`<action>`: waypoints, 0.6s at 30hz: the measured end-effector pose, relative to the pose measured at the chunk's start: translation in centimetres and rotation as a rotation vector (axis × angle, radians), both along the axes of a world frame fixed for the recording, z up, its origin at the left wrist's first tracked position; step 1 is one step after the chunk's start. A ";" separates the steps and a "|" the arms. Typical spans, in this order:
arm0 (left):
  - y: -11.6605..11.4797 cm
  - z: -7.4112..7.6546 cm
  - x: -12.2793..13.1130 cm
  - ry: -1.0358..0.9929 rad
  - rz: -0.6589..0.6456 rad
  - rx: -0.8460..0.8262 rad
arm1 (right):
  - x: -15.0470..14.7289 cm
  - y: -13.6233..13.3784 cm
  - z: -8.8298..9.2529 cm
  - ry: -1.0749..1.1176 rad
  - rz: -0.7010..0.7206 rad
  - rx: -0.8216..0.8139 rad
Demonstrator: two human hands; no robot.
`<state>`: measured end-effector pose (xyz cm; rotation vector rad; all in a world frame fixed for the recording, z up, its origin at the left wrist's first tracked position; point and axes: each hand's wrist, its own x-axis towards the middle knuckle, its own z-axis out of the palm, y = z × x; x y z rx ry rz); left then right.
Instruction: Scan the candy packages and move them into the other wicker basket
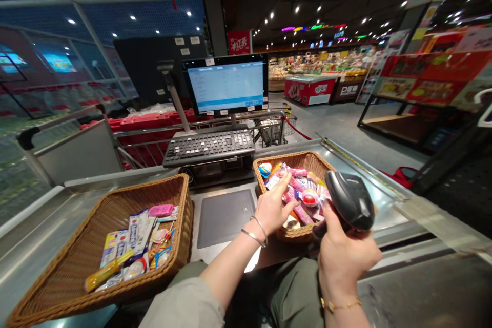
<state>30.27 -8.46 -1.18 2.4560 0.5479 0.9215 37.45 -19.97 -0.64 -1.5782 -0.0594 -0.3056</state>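
My right hand (344, 256) is wrapped round the grip of a black handheld barcode scanner (350, 200), held up at the near right edge of a wicker basket. That right basket (302, 159) is full of packaged sweets (298, 184), many in pink wrappers. Over its left side reaches my left hand (274, 207), fingers spread and nothing visibly held; whether the fingertips touch the packets I cannot tell. A larger wicker basket (184, 215) stands on the left, with several packets, a pink item (161, 210) and a yellow tube (108, 270) inside.
Between the baskets lies a flat grey pad (225, 218) on the metal counter. Behind it stand a keyboard (209, 147) and a lit monitor (228, 84). A metal rail (200, 126) runs behind the counter. Shelves with red boxes (430, 77) stand at the right.
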 end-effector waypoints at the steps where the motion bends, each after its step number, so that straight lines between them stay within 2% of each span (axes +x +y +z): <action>1: 0.0 0.1 -0.2 0.034 0.039 0.027 | -0.1 0.0 0.2 0.004 0.005 -0.011; 6: 0.1 0.6 -1.4 0.189 0.323 0.315 | -0.5 0.1 0.6 0.011 0.024 -0.043; 9: 0.3 0.6 -2.1 0.252 0.445 0.427 | -0.5 0.2 0.2 -0.079 0.060 -0.059; 13: 0.7 0.4 -3.4 0.309 0.535 0.483 | -0.7 0.7 -0.4 -0.246 0.142 -0.090; 18: 1.6 0.6 -5.8 0.322 0.606 0.470 | -2.0 1.7 -0.9 -0.429 0.260 -0.095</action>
